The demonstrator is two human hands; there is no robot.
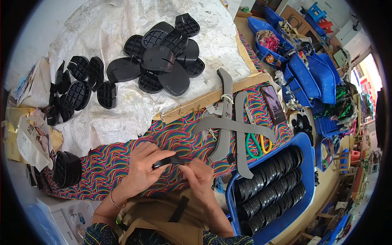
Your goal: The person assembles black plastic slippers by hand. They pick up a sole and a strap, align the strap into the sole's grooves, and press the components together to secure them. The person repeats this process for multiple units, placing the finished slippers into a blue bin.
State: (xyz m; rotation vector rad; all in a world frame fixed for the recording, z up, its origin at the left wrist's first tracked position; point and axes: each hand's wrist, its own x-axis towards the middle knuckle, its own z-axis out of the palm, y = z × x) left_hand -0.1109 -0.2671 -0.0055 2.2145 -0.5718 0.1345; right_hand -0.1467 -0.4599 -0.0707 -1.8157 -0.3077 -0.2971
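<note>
Just above my lap, my left hand (pixel 143 164) grips a glossy black shoe heel (pixel 168 161), which shows its curved side. My right hand (pixel 197 176) is closed, its thumb and fingers pinched at the heel's right end; whether they hold anything else there is hidden. Beyond both hands, a pile of black shoe heels (pixel 158 58) lies on a white sheet (pixel 134 110), some showing gridded undersides. More gridded heels (pixel 75 94) lie to the left. A stack of heels (pixel 67 169) stands at the near left on the patterned cloth (pixel 106 171).
Grey curved strips (pixel 224 141) cross on the cloth at right, beside scissors (pixel 258 145) with green and yellow handles and a phone (pixel 273 104). A blue basket (pixel 310 163) holds rows of glossy black heels. A cardboard edge (pixel 212 98) borders the sheet. Blue tubs (pixel 304 75) stand farther right.
</note>
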